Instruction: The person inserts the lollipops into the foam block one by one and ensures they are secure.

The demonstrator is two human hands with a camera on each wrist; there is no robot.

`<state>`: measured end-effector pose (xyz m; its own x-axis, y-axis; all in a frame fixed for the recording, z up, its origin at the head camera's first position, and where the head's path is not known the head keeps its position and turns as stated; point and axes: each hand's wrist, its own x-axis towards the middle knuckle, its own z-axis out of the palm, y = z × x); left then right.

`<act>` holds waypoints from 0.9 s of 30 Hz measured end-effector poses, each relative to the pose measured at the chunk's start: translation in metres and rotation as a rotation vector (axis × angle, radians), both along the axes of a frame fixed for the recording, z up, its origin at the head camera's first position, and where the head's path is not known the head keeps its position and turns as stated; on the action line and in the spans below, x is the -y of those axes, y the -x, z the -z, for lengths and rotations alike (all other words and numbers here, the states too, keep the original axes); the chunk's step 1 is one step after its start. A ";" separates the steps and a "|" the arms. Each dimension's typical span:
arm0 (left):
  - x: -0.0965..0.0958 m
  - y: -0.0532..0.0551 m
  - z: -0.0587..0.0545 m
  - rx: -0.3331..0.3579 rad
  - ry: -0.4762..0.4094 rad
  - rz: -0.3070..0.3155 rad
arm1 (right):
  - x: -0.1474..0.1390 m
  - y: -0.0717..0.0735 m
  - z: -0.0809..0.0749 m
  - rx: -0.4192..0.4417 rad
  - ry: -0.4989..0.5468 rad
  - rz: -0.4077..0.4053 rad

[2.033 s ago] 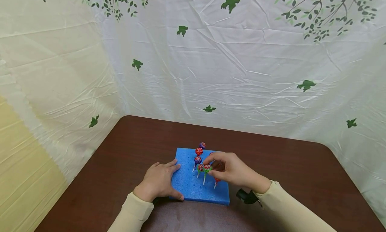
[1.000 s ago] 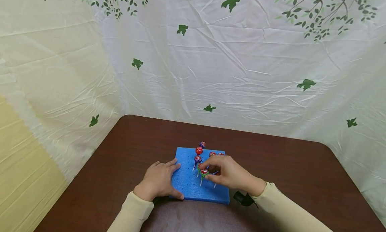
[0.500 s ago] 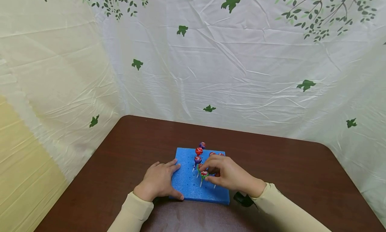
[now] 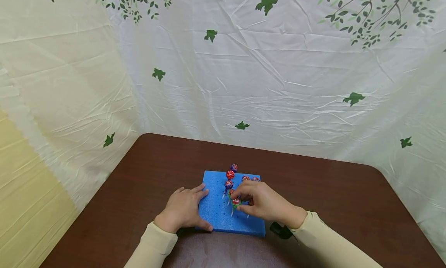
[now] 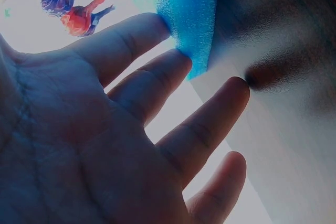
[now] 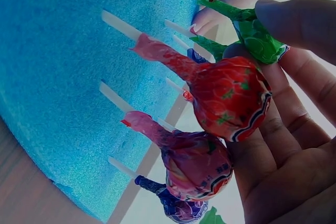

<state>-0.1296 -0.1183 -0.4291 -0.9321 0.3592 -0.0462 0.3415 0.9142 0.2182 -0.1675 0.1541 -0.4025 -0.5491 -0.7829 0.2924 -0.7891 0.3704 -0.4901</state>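
Note:
A blue foam board (image 4: 212,217) dotted with small holes lies on the table, with several wrapped lollipops standing in it on white sticks. My right hand (image 4: 267,203) pinches a green-wrapped lollipop (image 6: 262,40) by its head, between thumb and fingers; its stick meets the foam. Close beside that hand, a red lollipop (image 6: 228,95) and a pink one (image 6: 197,163) stand on the board's right side. At the left edge, my left hand (image 4: 182,210) rests with fingers spread, fingertips and thumb on the foam. Another green lollipop behind the right fingers is partly hidden.
A dark brown table (image 4: 167,159) extends around the board. Toward the back of the foam stand a red lollipop (image 4: 230,174) and purple ones, including a purple lollipop (image 4: 228,184). A white leaf-printed curtain (image 4: 278,86) hangs behind the table.
Over two seconds my right hand has carried the green lollipop slightly left and nearer to me, then lowered it a little. It is almost still lately. The left hand has stayed put.

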 end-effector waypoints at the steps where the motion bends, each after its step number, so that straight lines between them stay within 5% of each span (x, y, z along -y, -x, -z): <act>1: 0.000 0.000 0.000 -0.001 0.000 -0.001 | 0.000 0.000 0.000 -0.005 -0.005 0.000; 27: 0.000 0.001 0.002 -0.017 -0.011 0.003 | 0.002 -0.003 -0.001 -0.014 -0.053 0.015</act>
<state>-0.1301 -0.1186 -0.4312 -0.9318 0.3621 -0.0267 0.3476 0.9108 0.2230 -0.1643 0.1521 -0.4020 -0.5574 -0.7890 0.2586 -0.7897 0.4076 -0.4585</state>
